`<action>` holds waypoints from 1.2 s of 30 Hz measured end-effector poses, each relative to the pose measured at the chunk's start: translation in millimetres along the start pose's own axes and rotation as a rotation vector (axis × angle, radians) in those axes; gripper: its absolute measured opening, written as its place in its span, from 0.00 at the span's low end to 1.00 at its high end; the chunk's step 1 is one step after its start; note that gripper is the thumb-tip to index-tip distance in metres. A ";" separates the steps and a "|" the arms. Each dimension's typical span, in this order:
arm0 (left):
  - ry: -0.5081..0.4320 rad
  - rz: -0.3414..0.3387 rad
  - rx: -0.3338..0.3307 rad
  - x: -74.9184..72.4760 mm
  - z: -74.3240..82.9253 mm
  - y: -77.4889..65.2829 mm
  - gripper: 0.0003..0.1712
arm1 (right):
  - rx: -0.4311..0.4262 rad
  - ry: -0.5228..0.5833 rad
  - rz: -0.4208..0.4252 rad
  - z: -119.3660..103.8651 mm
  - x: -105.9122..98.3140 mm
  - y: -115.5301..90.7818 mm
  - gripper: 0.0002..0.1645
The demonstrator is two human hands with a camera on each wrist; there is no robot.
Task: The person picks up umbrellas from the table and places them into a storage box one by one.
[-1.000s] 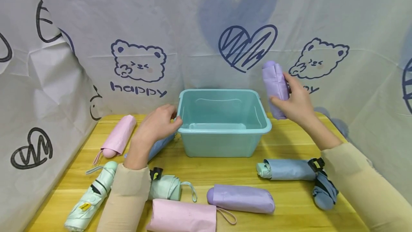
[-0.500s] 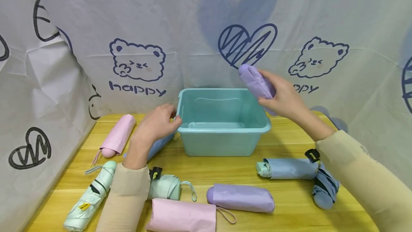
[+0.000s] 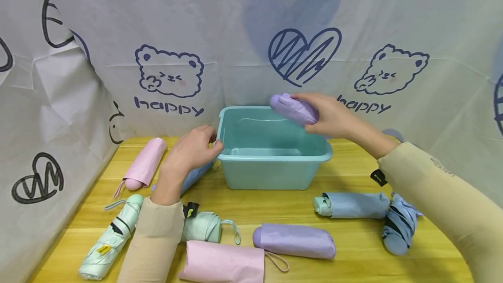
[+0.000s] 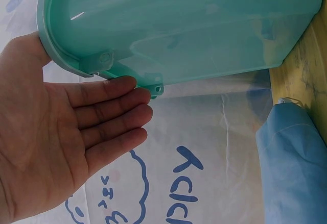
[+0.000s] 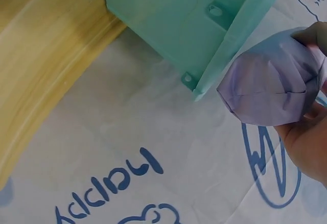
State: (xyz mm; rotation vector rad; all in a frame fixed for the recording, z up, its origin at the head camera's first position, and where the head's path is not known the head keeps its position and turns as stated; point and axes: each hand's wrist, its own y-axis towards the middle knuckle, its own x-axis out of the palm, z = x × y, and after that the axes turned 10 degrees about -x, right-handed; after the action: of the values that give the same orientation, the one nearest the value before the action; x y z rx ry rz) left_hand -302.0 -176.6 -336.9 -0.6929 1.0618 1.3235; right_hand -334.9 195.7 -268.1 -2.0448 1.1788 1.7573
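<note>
In the head view, my right hand (image 3: 330, 115) grips a folded purple umbrella (image 3: 294, 109) over the right back part of a teal plastic bin (image 3: 271, 174). The umbrella lies tilted, its rounded handle end pointing left. In the right wrist view, its gathered fabric end (image 5: 271, 83) sticks out of the hand, close to the bin's rim. My left hand (image 3: 194, 147) is at the bin's left rim. The left wrist view shows its fingers (image 4: 110, 109) nearly straight beside the outer wall, with the thumb at the rim. Nothing lies in the visible part of the bin.
Folded umbrellas lie about the wooden table: pink (image 3: 145, 163), mint (image 3: 111, 239), short mint (image 3: 202, 227), another pink (image 3: 224, 262), purple (image 3: 296, 241), blue (image 3: 355, 205) and grey-blue (image 3: 398, 226). A blue umbrella (image 3: 196, 177) is partly hidden behind my left wrist. Printed cloth hangs behind.
My right hand has carried the purple umbrella left from beside the bin to over it, and the umbrella has tipped from near upright towards level. My left hand has stayed at the rim.
</note>
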 end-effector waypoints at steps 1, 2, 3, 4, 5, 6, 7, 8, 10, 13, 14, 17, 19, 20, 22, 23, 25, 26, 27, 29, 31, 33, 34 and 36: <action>0.002 0.000 0.001 -0.1 0.2 0.1 0.12 | -0.009 -0.010 -0.014 0.2 0.7 2.4 0.53; 0.002 0.001 0.000 -0.2 0.5 0.2 0.12 | -0.017 -0.021 -0.030 -0.1 1.4 5.0 0.53; 0.003 0.002 0.000 -0.3 0.7 0.3 0.13 | -0.023 -0.035 -0.044 -0.8 1.8 7.5 0.53; 0.004 0.003 -0.001 -0.4 0.9 0.3 0.13 | -0.023 -0.044 -0.062 -1.5 2.2 9.9 0.53; 0.005 0.004 -0.001 -0.4 0.8 0.4 0.13 | -0.024 -0.052 -0.082 -2.2 2.6 12.4 0.53; 0.005 0.005 -0.002 -0.4 0.8 0.5 0.13 | -0.025 -0.061 -0.102 -3.1 3.0 15.1 0.52; 0.005 0.006 -0.004 -0.3 0.6 0.6 0.13 | -0.026 -0.068 -0.125 -3.9 3.6 17.9 0.52; 0.004 0.006 -0.005 -0.3 0.4 0.6 0.12 | -0.029 -0.073 -0.146 -5.1 4.2 20.7 0.51; 0.002 0.008 -0.005 -0.1 -0.1 0.8 0.12 | -0.027 -0.073 -0.188 -7.1 5.7 26.1 0.50; -0.001 0.008 0.001 0.1 -0.7 1.0 0.13 | -0.029 -0.074 -0.243 -11.2 8.1 34.5 0.50; -0.002 0.008 0.003 0.1 -0.7 0.9 0.13 | -0.028 -0.074 -0.259 -12.8 8.7 37.1 0.50; -0.006 0.008 0.007 -0.2 -0.5 1.0 0.12 | -0.032 -0.077 -0.301 -17.1 10.8 45.8 0.50; -0.008 0.009 0.003 -0.6 -0.3 1.0 0.12 | -0.038 -0.075 -0.324 -20.4 12.2 51.8 0.50; -0.006 0.010 0.002 -0.8 -0.5 1.1 0.12 | -0.043 -0.072 -0.337 -21.8 13.3 54.8 0.50; -0.004 0.012 -0.002 -1.1 -0.8 1.1 0.12 | -0.055 -0.065 -0.365 -24.2 16.5 61.1 0.50; -0.003 0.012 -0.002 -1.3 -0.8 1.1 0.12 | -0.059 -0.063 -0.381 -25.3 18.3 64.1 0.50; -0.001 0.011 -0.001 -1.3 -0.9 1.2 0.12 | -0.069 -0.064 -0.419 -26.0 22.8 69.9 0.49; -0.002 0.009 0.000 -1.3 -0.7 1.2 0.12 | -0.075 -0.069 -0.437 -26.1 25.3 72.7 0.49; -0.005 0.008 0.003 -1.0 -0.8 1.3 0.13 | -0.084 -0.072 -0.454 -26.2 27.5 75.4 0.48; -0.010 0.005 0.007 -0.5 -0.7 1.5 0.13 | -0.102 -0.076 -0.483 -27.0 31.4 80.3 0.48; -0.013 0.005 0.006 0.1 -0.8 1.7 0.13 | -0.112 -0.074 -0.512 -28.2 35.3 85.0 0.48; -0.016 0.005 0.005 0.4 -0.5 1.5 0.13 | -0.115 -0.064 -0.543 -30.3 38.2 89.3 0.49; -0.015 0.007 0.005 0.5 -1.1 1.6 0.12 | -0.110 -0.060 -0.563 -31.5 40.1 92.2 0.49; -0.014 0.011 0.008 0.7 -1.8 1.8 0.12 | -0.102 -0.062 -0.601 -33.1 43.5 98.2 0.49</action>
State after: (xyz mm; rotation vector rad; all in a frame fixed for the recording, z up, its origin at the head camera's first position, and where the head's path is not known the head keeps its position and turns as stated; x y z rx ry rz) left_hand -304.2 -177.6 -337.9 -0.6724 1.0605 1.3309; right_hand -377.0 91.5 -265.2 -2.0823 0.3886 1.5769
